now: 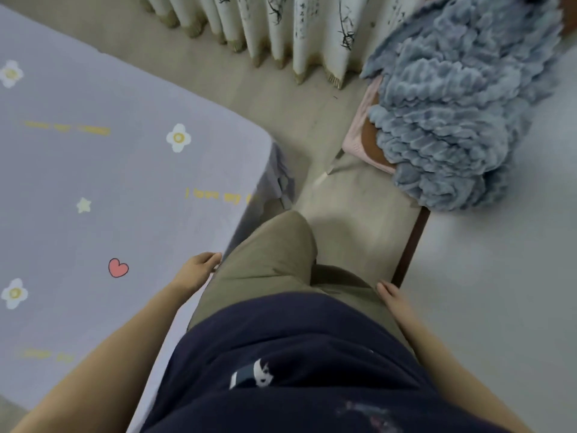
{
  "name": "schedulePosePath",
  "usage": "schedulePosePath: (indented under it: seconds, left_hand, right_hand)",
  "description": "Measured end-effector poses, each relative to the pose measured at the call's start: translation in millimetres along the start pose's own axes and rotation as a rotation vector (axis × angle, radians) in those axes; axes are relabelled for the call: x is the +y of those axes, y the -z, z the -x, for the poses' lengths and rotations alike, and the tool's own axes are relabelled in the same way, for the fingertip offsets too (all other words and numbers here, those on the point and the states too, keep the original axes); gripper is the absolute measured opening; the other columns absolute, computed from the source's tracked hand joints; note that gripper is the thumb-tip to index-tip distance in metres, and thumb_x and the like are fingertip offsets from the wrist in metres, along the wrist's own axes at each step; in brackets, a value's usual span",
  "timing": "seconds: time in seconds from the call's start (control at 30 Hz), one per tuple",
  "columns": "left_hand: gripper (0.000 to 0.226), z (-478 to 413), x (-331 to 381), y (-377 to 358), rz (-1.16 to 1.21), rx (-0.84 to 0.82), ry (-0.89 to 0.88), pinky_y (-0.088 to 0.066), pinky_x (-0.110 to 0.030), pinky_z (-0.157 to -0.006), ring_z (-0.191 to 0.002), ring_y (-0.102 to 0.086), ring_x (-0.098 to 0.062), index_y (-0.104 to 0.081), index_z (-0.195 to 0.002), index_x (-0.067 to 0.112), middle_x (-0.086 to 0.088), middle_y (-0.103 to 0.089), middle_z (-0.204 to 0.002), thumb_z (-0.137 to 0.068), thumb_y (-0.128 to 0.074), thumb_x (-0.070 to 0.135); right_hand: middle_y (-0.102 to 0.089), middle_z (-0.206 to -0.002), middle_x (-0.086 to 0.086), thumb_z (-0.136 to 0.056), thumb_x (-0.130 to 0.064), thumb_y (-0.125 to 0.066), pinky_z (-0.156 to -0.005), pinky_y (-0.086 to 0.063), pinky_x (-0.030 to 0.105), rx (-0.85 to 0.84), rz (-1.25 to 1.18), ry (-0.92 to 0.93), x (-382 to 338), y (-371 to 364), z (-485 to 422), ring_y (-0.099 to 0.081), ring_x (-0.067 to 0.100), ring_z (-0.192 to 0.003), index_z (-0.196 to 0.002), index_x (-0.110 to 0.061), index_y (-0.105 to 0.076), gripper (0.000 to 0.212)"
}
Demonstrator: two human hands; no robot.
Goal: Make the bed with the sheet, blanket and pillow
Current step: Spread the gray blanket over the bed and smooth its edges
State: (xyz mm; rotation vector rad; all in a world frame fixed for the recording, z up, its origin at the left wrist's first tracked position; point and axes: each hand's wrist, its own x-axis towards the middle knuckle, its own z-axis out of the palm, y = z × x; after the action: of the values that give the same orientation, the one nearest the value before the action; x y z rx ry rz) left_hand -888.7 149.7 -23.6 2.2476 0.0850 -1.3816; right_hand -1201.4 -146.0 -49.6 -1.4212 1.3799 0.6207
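Note:
A lilac sheet (93,182) printed with flowers, a heart and yellow writing lies flat over the bed on the left, its corner hanging near my knee. A fluffy blue-grey blanket (462,114) is heaped on a chair at the upper right, over something pink (359,132). My left hand (199,267) hangs beside my thigh at the bed's edge, fingers loosely curled, holding nothing. My right hand (393,298) hangs relaxed at my right hip, also empty. No pillow is in view.
Pleated white curtains (281,32) with dark ink patterns hang at the top. A strip of beige floor (349,220) runs between the bed corner and the chair. A dark wooden edge (412,242) borders a pale grey surface on the right.

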Motion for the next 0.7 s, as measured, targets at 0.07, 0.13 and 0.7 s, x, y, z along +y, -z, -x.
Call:
schedulePosePath:
  seconds: [0.07,0.13,0.7]
  left_hand:
    - [0.036,-1,-3,3,-0.008,-0.002,0.071,-0.042,-0.032,-0.085,-0.088,-0.061,-0.008,-0.065,-0.110,0.015,-0.001,-0.066,-0.108,-0.097,-0.048,0.044]
    - [0.039,-6,-3,4,-0.009,-0.029,0.127,-0.044,-0.034,-0.086,-0.085,-0.061,-0.008,-0.063,-0.115,0.010,-0.004,-0.065,-0.109,-0.097,-0.049,0.041]
    - [0.039,-134,387,-22,-0.297,-0.130,-0.309,-0.049,-0.037,-0.089,-0.100,-0.064,-0.032,-0.065,-0.103,0.005,-0.016,-0.069,-0.105,-0.098,-0.047,0.039]
  right_hand:
    - [-0.043,-0.148,0.005,-0.099,-0.044,-0.040,-0.109,-0.032,0.038,-0.010,-0.010,0.072,-30,10,-13,-0.042,0.024,-0.134,-0.145,-0.021,-0.039,0.051]
    - [-0.043,-0.148,0.001,-0.099,-0.045,-0.041,-0.104,-0.032,0.032,-0.017,-0.008,0.133,-61,22,-27,-0.041,0.021,-0.135,-0.146,-0.025,-0.038,0.051]
    - [-0.036,-0.153,0.010,-0.100,-0.031,-0.048,-0.108,-0.038,0.049,0.251,-0.238,-0.122,-136,202,-79,-0.042,0.033,-0.134,-0.150,-0.015,-0.029,0.055]
